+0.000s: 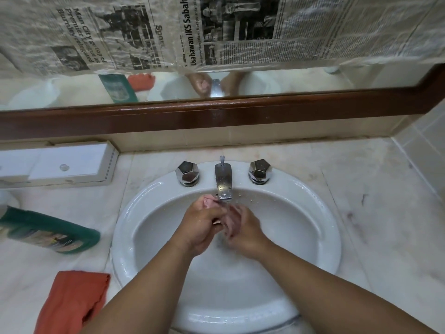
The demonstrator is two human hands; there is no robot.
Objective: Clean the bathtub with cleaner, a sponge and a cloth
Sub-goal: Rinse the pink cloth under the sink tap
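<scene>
Both my hands are together in the white basin (301, 213), right under the chrome spout (224, 182). My left hand (199, 225) and my right hand (245, 230) squeeze a pale pink soft thing between them; it looks like the sponge (209, 201), and most of it is hidden by my fingers. The hands are wet. A green cleaner bottle (48, 233) lies on its side on the counter to the left. An orange cloth (72, 302) lies crumpled at the counter's front left.
Two chrome tap knobs (187, 173) (260, 171) flank the spout. A white box (72, 162) stands at the back left of the marble counter (373, 213). A wood-framed mirror (289, 85), partly covered with newspaper (216, 32), runs behind the sink.
</scene>
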